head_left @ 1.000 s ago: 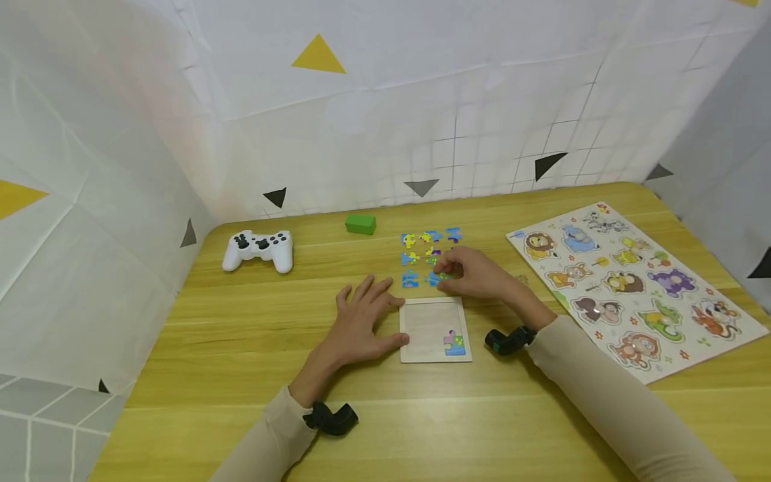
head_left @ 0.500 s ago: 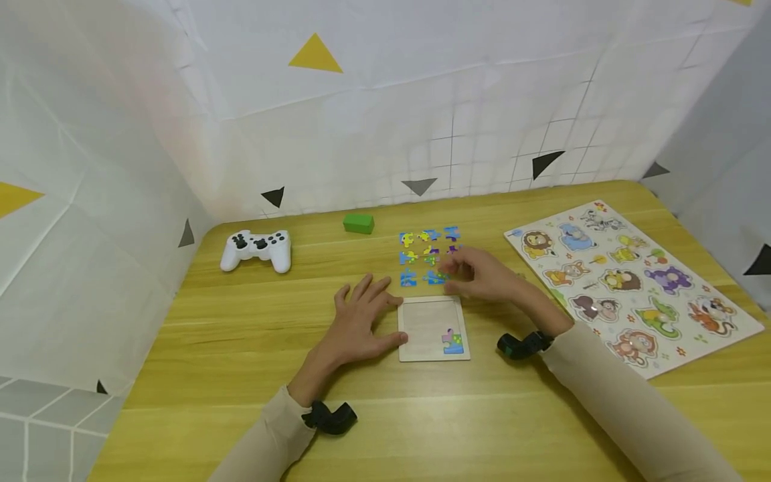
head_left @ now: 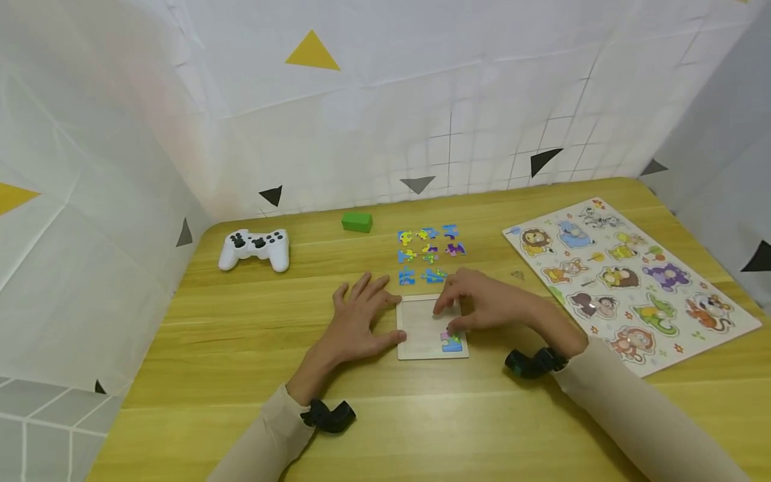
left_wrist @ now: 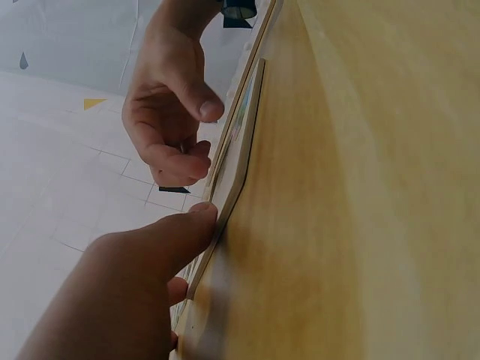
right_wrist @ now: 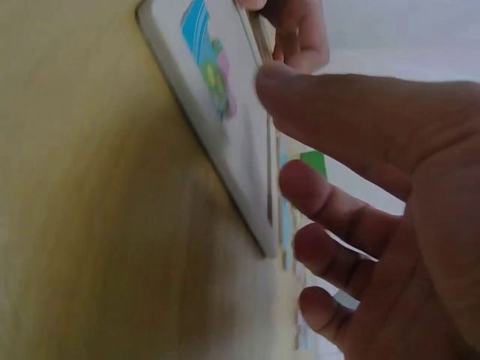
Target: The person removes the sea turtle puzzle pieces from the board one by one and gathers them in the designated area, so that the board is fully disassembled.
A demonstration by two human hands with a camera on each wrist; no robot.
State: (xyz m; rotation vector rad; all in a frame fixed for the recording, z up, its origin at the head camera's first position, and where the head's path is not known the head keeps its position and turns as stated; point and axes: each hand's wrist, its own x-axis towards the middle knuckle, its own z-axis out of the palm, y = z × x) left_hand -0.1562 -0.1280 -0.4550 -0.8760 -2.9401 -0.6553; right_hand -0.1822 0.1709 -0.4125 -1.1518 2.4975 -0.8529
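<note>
A shallow square puzzle tray lies on the table, and one blue, green and pink puzzle piece sits in its lower right corner. My left hand rests at the tray's left side, thumb and index fingertips touching the rim with fingers spread. Over the tray's right half hovers my right hand. In the right wrist view its thumb and bent fingers stand apart with nothing visible between them. Just beyond the tray, several loose puzzle pieces lie in rough rows.
A white game controller is at the back left. Behind the pieces stands a green block. A large animal puzzle board covers the right side. White sheeting hangs beyond the table's back edge.
My right hand has moved from the loose pieces toward me, over the tray's right half, and its thumb and fingers have parted. The left hand has stayed at the tray's edge.
</note>
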